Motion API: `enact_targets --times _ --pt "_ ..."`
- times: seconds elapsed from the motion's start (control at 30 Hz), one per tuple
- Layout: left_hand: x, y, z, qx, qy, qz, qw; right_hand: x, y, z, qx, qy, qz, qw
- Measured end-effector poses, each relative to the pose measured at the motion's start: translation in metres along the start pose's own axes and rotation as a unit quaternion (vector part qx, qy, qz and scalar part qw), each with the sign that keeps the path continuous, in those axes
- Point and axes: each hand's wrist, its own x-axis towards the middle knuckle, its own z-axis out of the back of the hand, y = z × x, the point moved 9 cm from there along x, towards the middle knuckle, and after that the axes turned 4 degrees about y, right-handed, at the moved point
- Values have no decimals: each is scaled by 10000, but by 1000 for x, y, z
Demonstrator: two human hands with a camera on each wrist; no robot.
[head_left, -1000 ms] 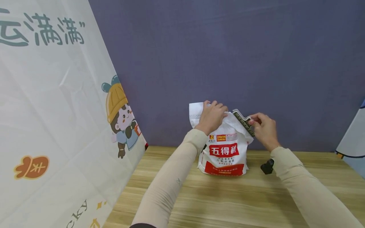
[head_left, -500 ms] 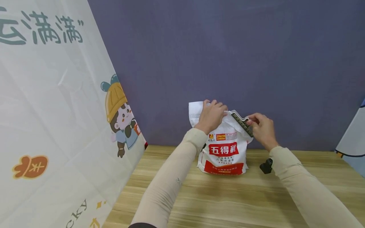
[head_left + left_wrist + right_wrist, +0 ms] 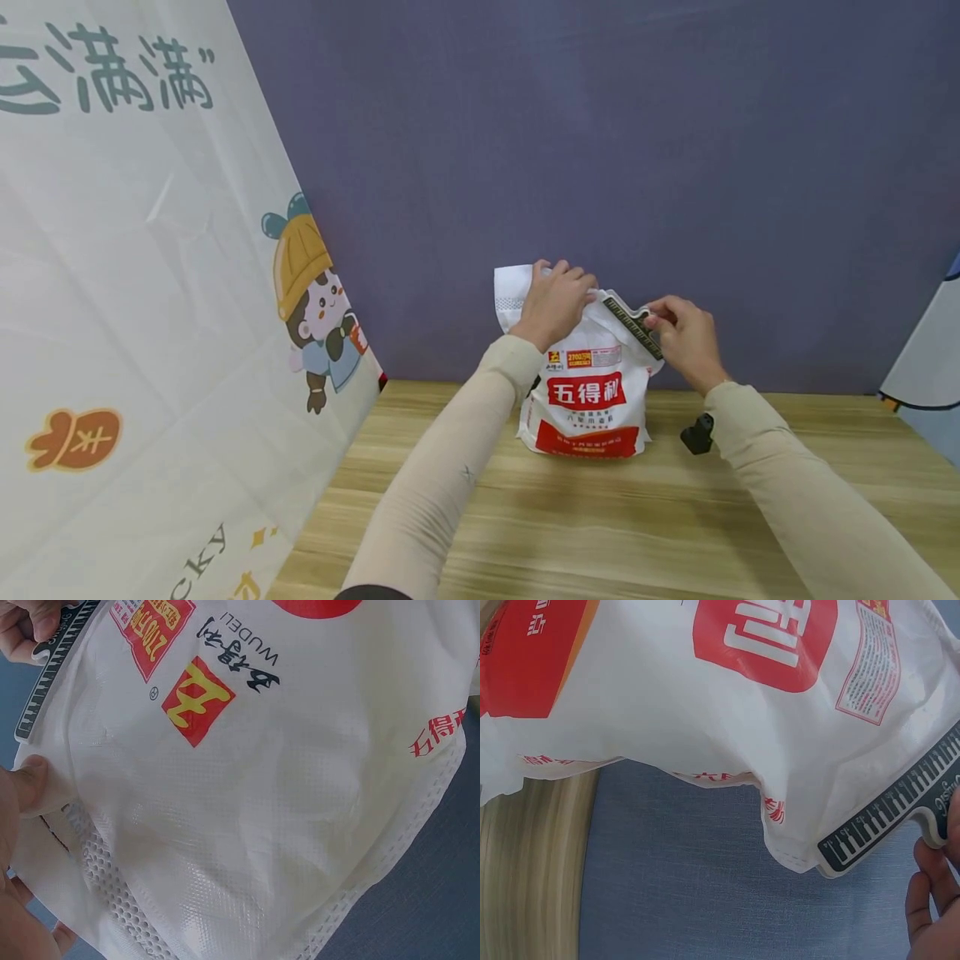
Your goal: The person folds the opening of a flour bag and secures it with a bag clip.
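Observation:
A white flour bag (image 3: 588,417) with red printed panels stands upright on the table. My left hand (image 3: 558,304) grips its gathered top edge, with the thumb (image 3: 28,780) on the near side in the left wrist view. At the bag's upper right corner sits a long dark clip (image 3: 633,329) with a piano-key pattern, slanting down to the right. My right hand (image 3: 686,342) pinches the clip's handle between thumb and fingers. In the right wrist view the clip (image 3: 892,806) lies along the bag's edge; its back side is hidden.
A wooden table (image 3: 600,533) extends under the bag. Close behind it hangs a dark blue-grey cloth (image 3: 600,150). To the left is a white printed sheet (image 3: 150,292). A small black object (image 3: 697,433) shows by the right wrist.
The clip and my right hand have shifted slightly left, so the clip lies further over the bag's corner. My left hand keeps its grip on the bag's top.

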Motion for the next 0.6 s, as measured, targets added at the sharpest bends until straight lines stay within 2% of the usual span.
enact_targets --times 0.3,0.6 --pt "1 -4 2 -7 96 -43 9999 -1 0 -2 28 104 -11 9999" --pt "1 -1 0 -37 142 -3 9999 2 1 -7 29 197 21 9998"
